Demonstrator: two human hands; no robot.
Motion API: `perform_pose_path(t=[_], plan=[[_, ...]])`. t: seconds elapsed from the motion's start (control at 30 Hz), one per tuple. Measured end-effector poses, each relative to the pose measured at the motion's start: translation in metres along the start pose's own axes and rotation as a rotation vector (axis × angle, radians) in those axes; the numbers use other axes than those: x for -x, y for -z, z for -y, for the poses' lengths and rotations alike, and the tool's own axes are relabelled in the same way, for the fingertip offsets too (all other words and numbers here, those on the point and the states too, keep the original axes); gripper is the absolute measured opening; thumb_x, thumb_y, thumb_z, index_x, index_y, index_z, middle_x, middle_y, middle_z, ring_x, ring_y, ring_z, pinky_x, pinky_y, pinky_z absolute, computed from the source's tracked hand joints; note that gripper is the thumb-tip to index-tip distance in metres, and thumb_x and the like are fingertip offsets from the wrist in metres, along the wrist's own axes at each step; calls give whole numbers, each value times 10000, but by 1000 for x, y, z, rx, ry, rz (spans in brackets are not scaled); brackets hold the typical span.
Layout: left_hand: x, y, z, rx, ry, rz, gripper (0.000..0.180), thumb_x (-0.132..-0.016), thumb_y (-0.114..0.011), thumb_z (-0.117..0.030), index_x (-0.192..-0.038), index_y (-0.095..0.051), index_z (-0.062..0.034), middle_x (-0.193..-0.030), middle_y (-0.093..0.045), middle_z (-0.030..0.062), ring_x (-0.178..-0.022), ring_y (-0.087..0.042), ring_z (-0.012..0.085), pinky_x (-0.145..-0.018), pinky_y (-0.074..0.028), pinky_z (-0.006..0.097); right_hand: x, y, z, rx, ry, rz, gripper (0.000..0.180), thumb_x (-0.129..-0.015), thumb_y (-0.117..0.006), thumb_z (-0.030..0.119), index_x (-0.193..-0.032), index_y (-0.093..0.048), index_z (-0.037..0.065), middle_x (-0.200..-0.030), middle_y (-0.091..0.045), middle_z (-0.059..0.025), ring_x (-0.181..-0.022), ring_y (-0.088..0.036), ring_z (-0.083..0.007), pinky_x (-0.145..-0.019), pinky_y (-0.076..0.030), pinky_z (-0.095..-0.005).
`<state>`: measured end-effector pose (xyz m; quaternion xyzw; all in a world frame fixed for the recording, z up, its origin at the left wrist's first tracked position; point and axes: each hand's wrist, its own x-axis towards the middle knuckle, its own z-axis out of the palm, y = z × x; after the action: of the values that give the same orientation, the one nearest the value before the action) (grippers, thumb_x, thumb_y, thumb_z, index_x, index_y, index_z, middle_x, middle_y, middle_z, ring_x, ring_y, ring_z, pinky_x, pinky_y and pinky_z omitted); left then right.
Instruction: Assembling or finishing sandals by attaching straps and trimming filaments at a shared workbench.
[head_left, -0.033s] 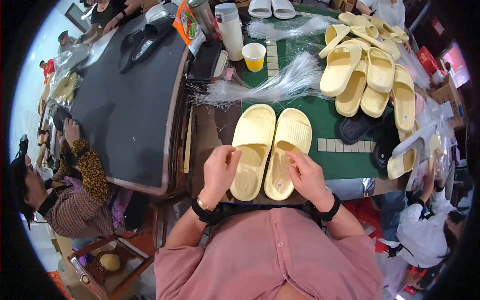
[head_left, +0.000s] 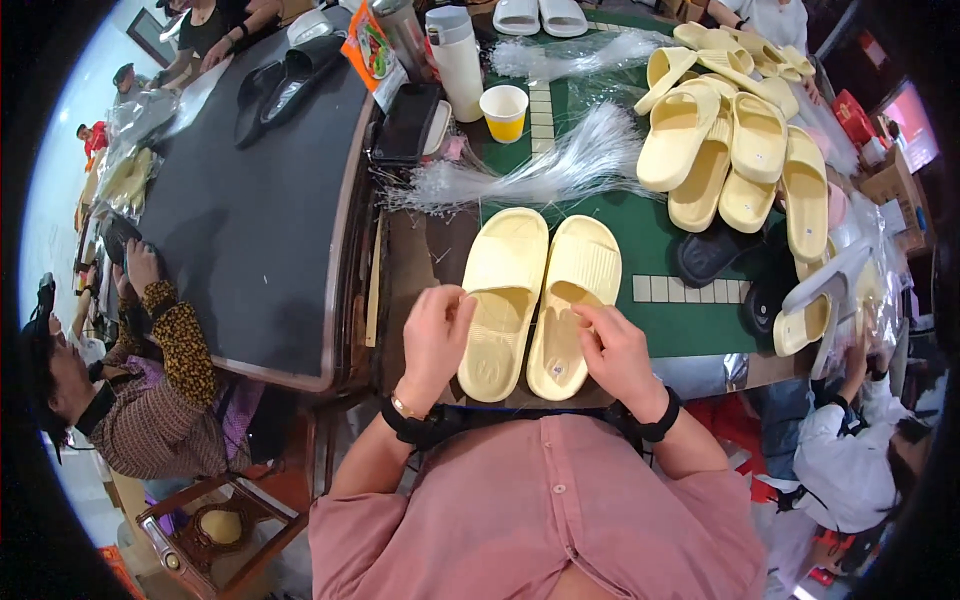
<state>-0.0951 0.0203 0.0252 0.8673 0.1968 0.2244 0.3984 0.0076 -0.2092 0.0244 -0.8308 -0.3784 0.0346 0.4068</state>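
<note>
Your two hands sit on a pair of pale yellow slippers lying side by side, touching along their inner edges, on the green mat (head_left: 690,250) straight in front of you. Each slipper's long axis runs away from you, heel end at the near table edge, toe end pointing toward the bundle of clear strands (head_left: 560,170) beyond. Your left hand (head_left: 436,335) rests at the outer edge of the left slipper (head_left: 505,290), about midway along it; the fingers are curled and pressed close together with the tips against the slipper's rim, though whether they pinch something small there I cannot tell. Your right hand (head_left: 622,352) lies over the right slipper (head_left: 578,290), nearer its heel, thumb and forefinger drawn together over the footbed as if nipping something fine; what is between them is too small to make out. So each slipper lies inward and ahead of the hand on its own side, and neither hand has to cross over: the left slipper belongs to the left hand, the right to the right. A heap of like slippers (head_left: 740,140) lies well apart to your right, and a paper cup (head_left: 504,110) stands beyond the strands.
</note>
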Motion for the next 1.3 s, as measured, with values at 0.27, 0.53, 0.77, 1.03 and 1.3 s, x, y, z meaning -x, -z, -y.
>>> perform_pose_path(t=[0.27, 0.53, 0.77, 1.03, 1.3], plan=[[-15, -12, 25, -195, -213, 124, 524, -859, -672, -234, -1270, -495, 37, -1260, -525, 237, -1128, -534, 392, -950, -446, 412, -15, 5, -30, 29, -77, -212, 440, -795, -666, 98, -1207, -544, 6, -1206, -515, -185, -1116, -489, -365, -961, -410, -426], [19, 7, 3, -74, 38, 267, 435, -846, -698, -218, -1186, -548, 10, -1116, -593, 186, -933, -632, 301, -797, -515, 365, 0, 16, -25, 56, -69, -34, 577, -761, -713, 155, -1282, -503, 24, -1300, -494, -175, -1181, -465, -369, -1012, -386, -428], [-14, 1, 30, 107, 191, 133, 334, -874, -673, -167, -1136, -600, 27, -1037, -663, 162, -812, -652, 184, -724, -520, 310, 19, 20, 13, -174, -264, -20, 262, -855, -624, 113, -1108, -624, 45, -762, -646, -104, -606, -617, -240, -588, -506, -336], [-46, -25, 34, 163, 234, 211, 388, -876, -656, -225, -1157, -624, 41, -1054, -680, 180, -913, -672, 220, -791, -519, 320, 17, -5, 12, -106, -231, 204, 487, -855, -621, 200, -1246, -492, -61, -1236, -516, -234, -1104, -541, -378, -918, -462, -416], [-58, -28, 8, 26, -2, 94, 257, -871, -641, -136, -1088, -669, 0, -946, -689, 146, -850, -669, 228, -756, -521, 328, 12, -16, 15, 82, -198, 147, 562, -841, -620, 175, -1286, -418, -102, -1286, -459, -244, -1193, -459, -400, -964, -442, -428]])
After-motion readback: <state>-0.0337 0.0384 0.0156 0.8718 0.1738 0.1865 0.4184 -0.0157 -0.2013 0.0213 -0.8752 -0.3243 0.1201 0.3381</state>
